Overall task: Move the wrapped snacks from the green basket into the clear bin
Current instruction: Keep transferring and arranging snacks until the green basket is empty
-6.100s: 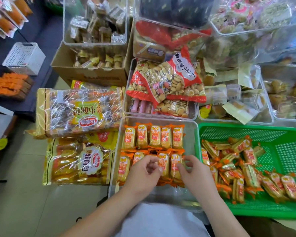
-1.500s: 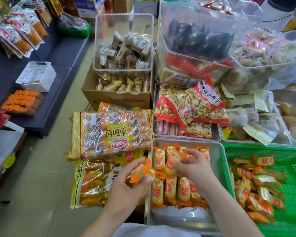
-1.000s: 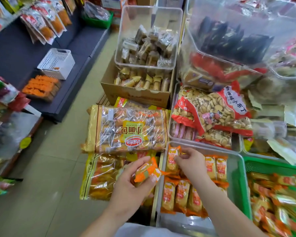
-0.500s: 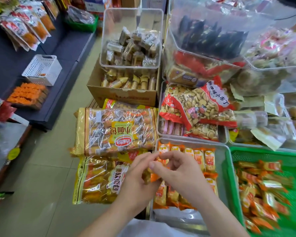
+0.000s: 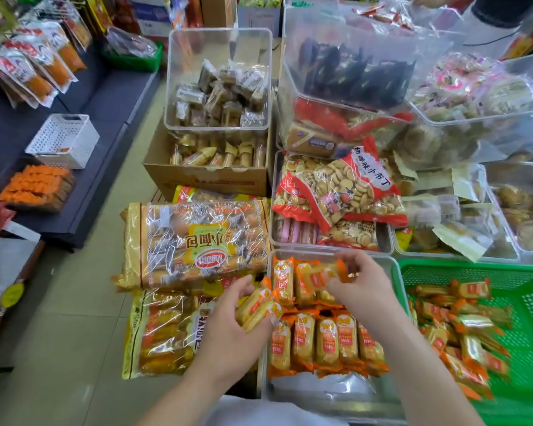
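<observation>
Right hand [image 5: 359,285] pinches one wrapped snack [image 5: 326,273] between thumb and fingertips, over the far row in the clear bin [image 5: 393,269]. Left hand [image 5: 233,329] is curled around a small bundle of snacks [image 5: 259,305], held at the bin's left rim, just left of the right-hand pinch.

Step in hand, as I judge it: seating the pinched snack upright in the far row. To do it well, line it up parallel with the packets beside the fingertips, label up, and press it snug before letting go, so the row stays tight. Feed the next piece from the left bundle.

Below the pinch, the near row [image 5: 323,342] is already packed. To its right, the green basket [image 5: 474,269] holds a loose heap of snacks [image 5: 462,330]. Bread bags [image 5: 191,241] lie left of the left hand, touching the bin; the biscuit tray [image 5: 333,207] sits just beyond the pinch. Neither blocks placement.
</observation>
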